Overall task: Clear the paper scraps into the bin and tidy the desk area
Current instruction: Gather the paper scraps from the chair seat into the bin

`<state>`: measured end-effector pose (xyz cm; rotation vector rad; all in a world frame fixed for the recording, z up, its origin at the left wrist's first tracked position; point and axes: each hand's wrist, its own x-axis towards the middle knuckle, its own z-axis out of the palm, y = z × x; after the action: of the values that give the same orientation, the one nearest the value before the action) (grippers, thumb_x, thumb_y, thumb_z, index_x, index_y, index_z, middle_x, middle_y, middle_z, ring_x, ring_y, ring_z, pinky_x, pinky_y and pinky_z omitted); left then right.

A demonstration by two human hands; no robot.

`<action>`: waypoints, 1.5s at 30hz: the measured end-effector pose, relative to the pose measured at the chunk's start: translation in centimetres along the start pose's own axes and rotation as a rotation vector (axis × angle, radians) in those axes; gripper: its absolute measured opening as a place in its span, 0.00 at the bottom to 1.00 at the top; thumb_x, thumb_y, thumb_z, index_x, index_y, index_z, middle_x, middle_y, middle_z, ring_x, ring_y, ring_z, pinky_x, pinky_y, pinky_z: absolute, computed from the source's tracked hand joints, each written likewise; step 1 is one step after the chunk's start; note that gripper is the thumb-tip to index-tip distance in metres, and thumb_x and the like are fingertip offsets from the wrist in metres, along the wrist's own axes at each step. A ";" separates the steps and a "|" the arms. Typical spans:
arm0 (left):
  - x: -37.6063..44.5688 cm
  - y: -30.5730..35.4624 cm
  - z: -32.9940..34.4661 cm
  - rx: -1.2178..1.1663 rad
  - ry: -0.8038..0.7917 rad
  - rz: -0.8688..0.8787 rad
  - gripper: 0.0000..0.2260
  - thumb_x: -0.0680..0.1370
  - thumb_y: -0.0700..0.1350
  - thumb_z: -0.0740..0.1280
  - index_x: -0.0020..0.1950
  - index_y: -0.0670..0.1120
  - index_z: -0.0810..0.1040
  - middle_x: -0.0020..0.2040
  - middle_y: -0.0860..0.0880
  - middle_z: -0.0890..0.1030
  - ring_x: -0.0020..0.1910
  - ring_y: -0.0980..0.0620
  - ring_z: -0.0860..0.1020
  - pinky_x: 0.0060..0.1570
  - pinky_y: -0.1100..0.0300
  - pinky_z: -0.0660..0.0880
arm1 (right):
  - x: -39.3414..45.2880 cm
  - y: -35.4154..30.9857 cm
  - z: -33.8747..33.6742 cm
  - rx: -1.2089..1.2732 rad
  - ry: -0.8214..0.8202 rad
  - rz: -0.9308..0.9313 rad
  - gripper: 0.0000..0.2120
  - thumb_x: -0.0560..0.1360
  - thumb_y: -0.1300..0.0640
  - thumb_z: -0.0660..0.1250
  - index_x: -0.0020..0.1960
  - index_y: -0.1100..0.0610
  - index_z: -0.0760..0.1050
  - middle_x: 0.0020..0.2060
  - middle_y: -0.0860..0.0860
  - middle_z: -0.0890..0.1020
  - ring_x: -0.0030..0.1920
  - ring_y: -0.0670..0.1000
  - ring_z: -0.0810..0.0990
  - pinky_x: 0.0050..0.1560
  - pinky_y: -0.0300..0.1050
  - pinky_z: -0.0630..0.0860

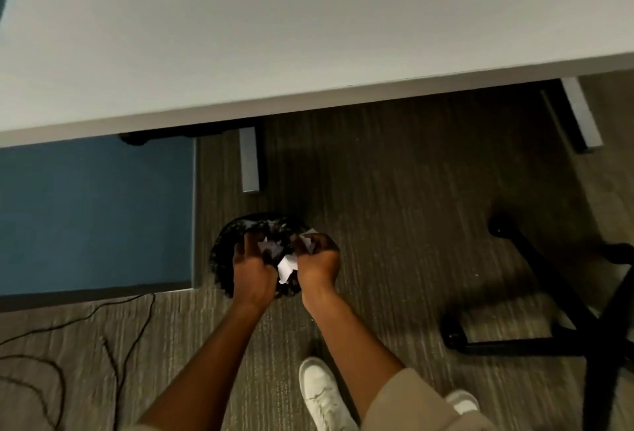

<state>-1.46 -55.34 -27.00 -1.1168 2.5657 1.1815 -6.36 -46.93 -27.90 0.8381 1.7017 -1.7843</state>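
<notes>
Far out to the left of the left hand (252, 271), thin black wires (51, 355) lie loose on the carpet (394, 224). A foot could catch on one of them and trip the person, I think. A blue panel (96, 218) stands just left of that hand too.

The left hand hangs right over the bin (226, 248), a dark round one with a black bag inside. Its fingers point down into the bin and look partly curled around some paper scraps (286, 264). It looks like a loose hold, not a tight pinch, but the picture is blurry, so I can't be sure.

Between the two hands there are white paper bits, some up by the fingertips and one bigger bit hanging lower. Some of them sit close to the near rim of the bin. If the hands let go too soon or too wide, those bits could flutter out and land on the carpet. Paper is light and drifts.

The right hand (317, 264) is close beside the left one, also over the bin. It is curled shut on more scraps. Both arms reach straight down and forward, with the wrists bent a little.

Right of the right hand, well apart, is a black chair base (549, 310). Near the person's body is a white shoe (320, 393). The desk (308, 36) above looks bare.
</notes>
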 end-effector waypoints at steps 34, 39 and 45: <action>0.8 -1.9 -0.6 -0.025 -0.095 -0.205 0.21 0.83 0.54 0.56 0.67 0.41 0.70 0.60 0.32 0.76 0.57 0.32 0.78 0.54 0.39 0.79 | 2.1 0.7 -2.0 0.082 0.031 0.317 0.14 0.81 0.57 0.58 0.63 0.59 0.74 0.49 0.53 0.77 0.52 0.52 0.77 0.60 0.50 0.77; -1.2 3.5 1.6 -0.090 -0.151 -0.110 0.16 0.83 0.44 0.59 0.39 0.41 0.75 0.34 0.44 0.75 0.32 0.49 0.72 0.29 0.61 0.69 | 1.8 -2.9 -9.4 0.068 0.038 0.131 0.09 0.81 0.58 0.58 0.58 0.54 0.74 0.48 0.49 0.79 0.52 0.50 0.79 0.63 0.52 0.76; -5.4 12.3 6.3 -0.149 -0.156 0.142 0.08 0.82 0.47 0.62 0.46 0.45 0.75 0.37 0.52 0.77 0.36 0.54 0.74 0.42 0.59 0.65 | -0.4 -7.9 -22.4 -0.209 0.119 -0.313 0.05 0.80 0.48 0.61 0.53 0.43 0.75 0.52 0.43 0.79 0.54 0.43 0.79 0.49 0.34 0.75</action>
<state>-6.89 -42.57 -21.75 -0.8404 2.5074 1.4509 -10.23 -24.10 -22.67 0.6245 2.1524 -1.7368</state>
